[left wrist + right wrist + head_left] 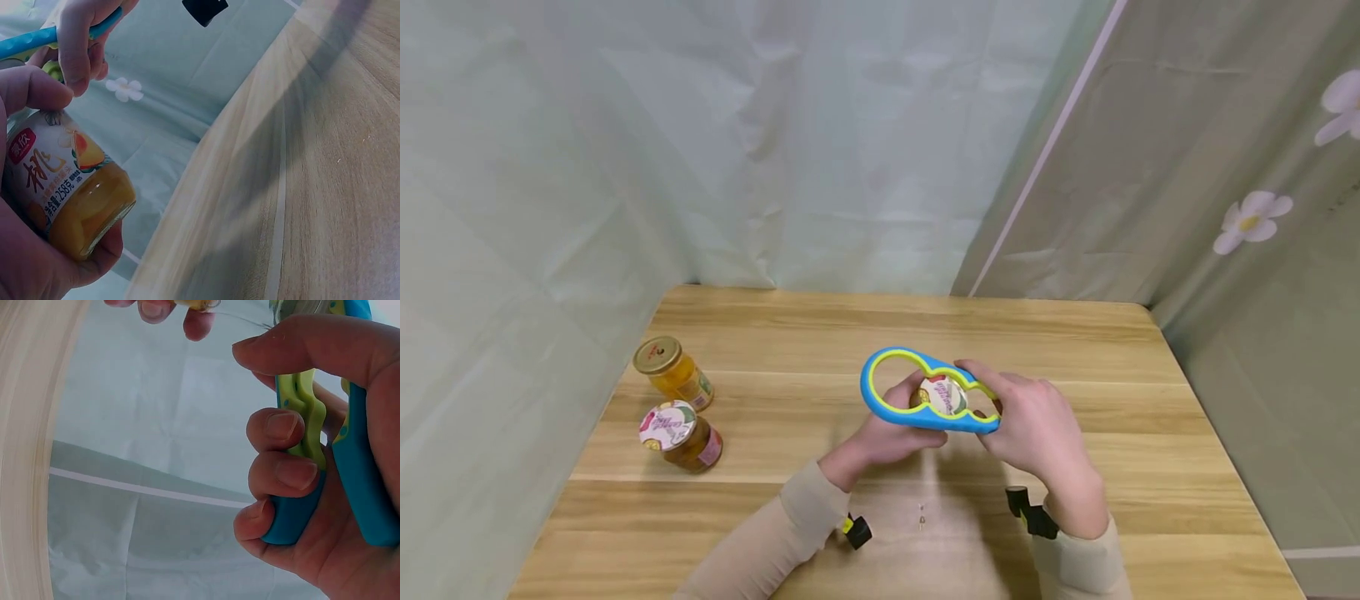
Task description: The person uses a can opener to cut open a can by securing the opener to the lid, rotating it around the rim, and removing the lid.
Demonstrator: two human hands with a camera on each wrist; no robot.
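My left hand (886,432) grips a glass jar of peach pieces (94,203) with a printed label, fingers curled round its body. Its patterned lid (946,395) shows through the opening of a blue and lime-green jar opener (958,423), which overlaps the top of the jar in the head view. My right hand (1041,425) holds the opener by its right end. In the right wrist view, several curled fingers (284,472) wrap one handle of the opener. Both hands are held above the wooden table.
To the left on the wooden table (790,333) stand two more jars: a yellow one with a gold lid (658,354) and a darker one with a patterned lid (667,425). Pale curtains (865,150) hang along the back and sides. A black wrist camera (857,532) sits by the left sleeve.
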